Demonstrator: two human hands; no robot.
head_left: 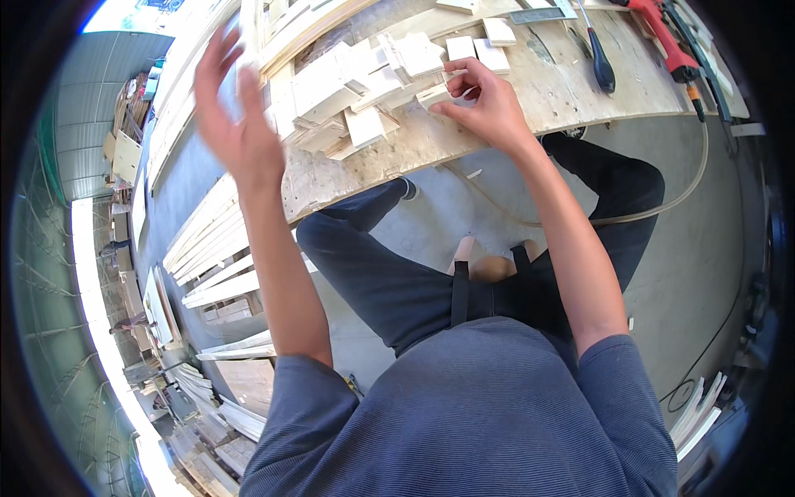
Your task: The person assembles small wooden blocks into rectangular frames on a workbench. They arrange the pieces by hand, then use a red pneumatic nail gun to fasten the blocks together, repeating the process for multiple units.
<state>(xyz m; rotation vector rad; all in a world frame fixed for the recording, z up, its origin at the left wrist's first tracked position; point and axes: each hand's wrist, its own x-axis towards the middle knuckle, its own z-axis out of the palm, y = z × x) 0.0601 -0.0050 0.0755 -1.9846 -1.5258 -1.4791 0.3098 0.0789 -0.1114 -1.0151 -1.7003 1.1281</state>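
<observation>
A pile of short pale wood blocks [331, 83] lies stacked unevenly on the plywood workbench [397, 157] in front of me. My left hand [240, 124] is raised at the left of the pile, fingers spread and a little blurred, with nothing in it. At the pile's right edge is my right hand [489, 108], its thumb and curled forefinger apart around open space. Its thumb tip is beside a small wood block [433, 95]; whether they touch I cannot tell. Just beyond that hand lie several loose square blocks [492, 56].
A screwdriver [603, 70], a try square [542, 14] and a red air tool [662, 37] with a trailing hose [704, 166] lie at the right of the bench. Long wood strips [207, 240] are stacked at the left. A stool [494, 267] shows beneath me.
</observation>
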